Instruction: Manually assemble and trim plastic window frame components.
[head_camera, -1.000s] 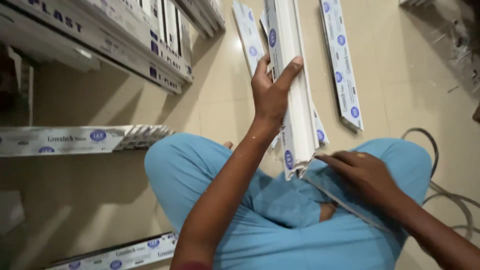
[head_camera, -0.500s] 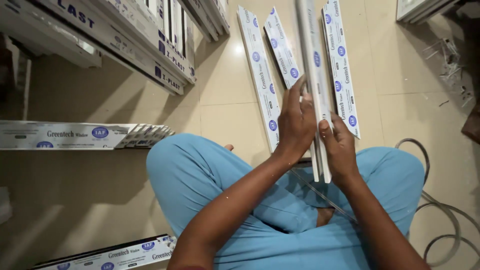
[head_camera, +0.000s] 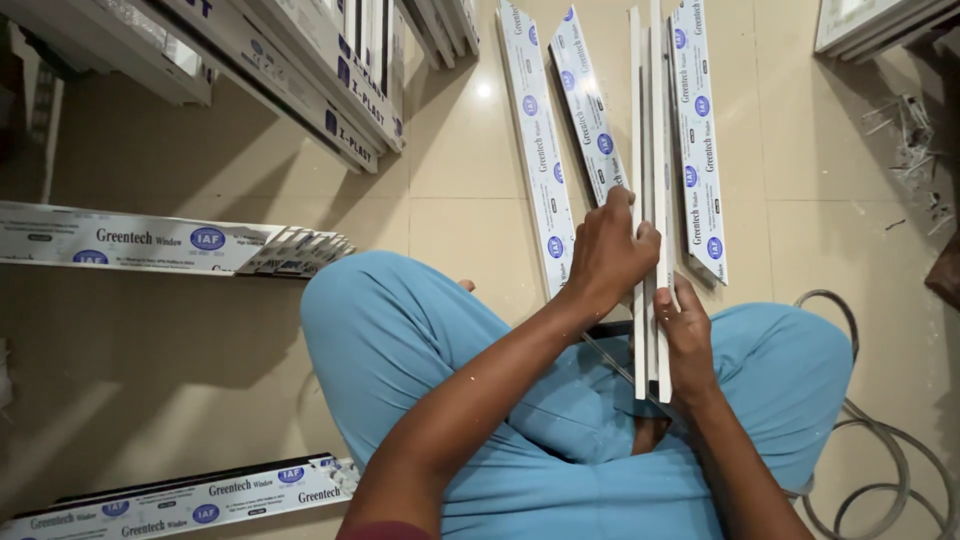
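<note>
White strip (head_camera: 650, 150) runs lengthwise over lap and floor, steadied for alignment; left hand (head_camera: 610, 255) fingers clasp its upper side, right hand (head_camera: 688, 335) fingers grip its near end

A long profile strip (head_camera: 651, 200) runs from the person's lap out over the floor (head_camera: 460, 150); the left hand (head_camera: 608, 255) lies on its left side, the right hand (head_camera: 688, 335) just right of it and nearer the body; two wrapped strips (head_camera: 540, 160) lie on the floor to its left, another (head_camera: 698, 140) touching its right; a stack of profiles (head_camera: 290, 75) lies far left; a coiled cable (head_camera: 880, 450) lies right of the knee.
</note>
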